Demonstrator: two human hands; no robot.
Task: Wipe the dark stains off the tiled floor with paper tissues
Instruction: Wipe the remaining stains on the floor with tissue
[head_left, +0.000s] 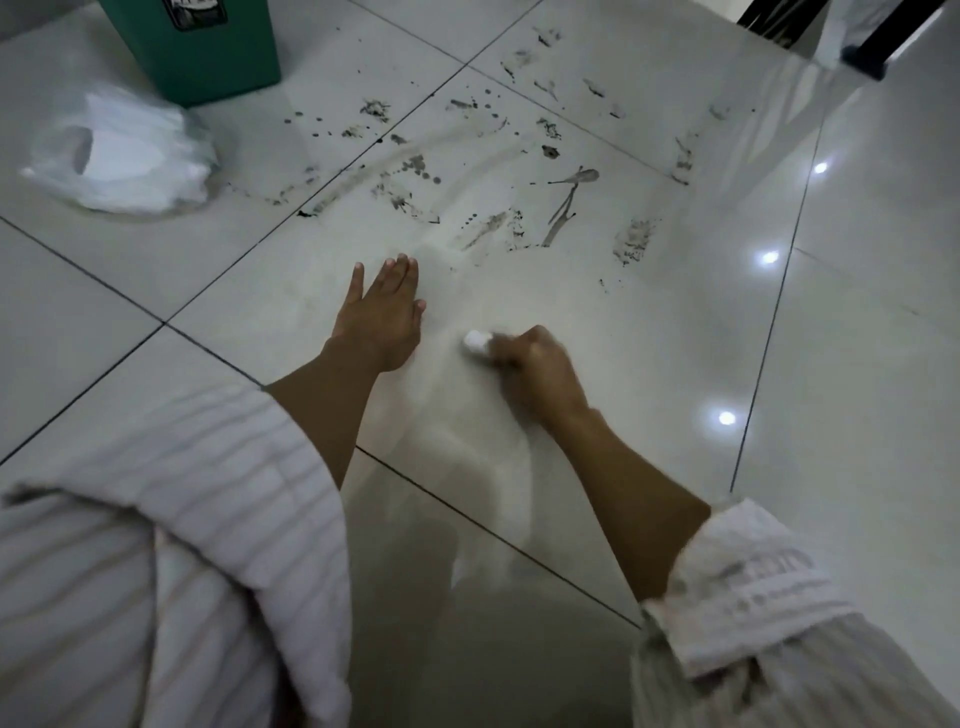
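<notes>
Dark stains (415, 171) and smears spread across the glossy white floor tiles (857, 338), from the upper middle to the right, with another patch of stains (634, 241) nearer my hands. My left hand (382, 317) lies flat on the tile with straight fingers, just below the smears. My right hand (530, 369) grips a small wad of white paper tissue (477, 341) and holds it against the floor beside the left hand; the hand looks motion-blurred. The tile around both hands looks clean.
A green bin (202, 52) stands at the top left. A white plastic bag of tissues (124, 150) lies on the floor in front of it. Dark furniture legs (878, 41) stand at the top right. My striped sleeves fill the bottom corners.
</notes>
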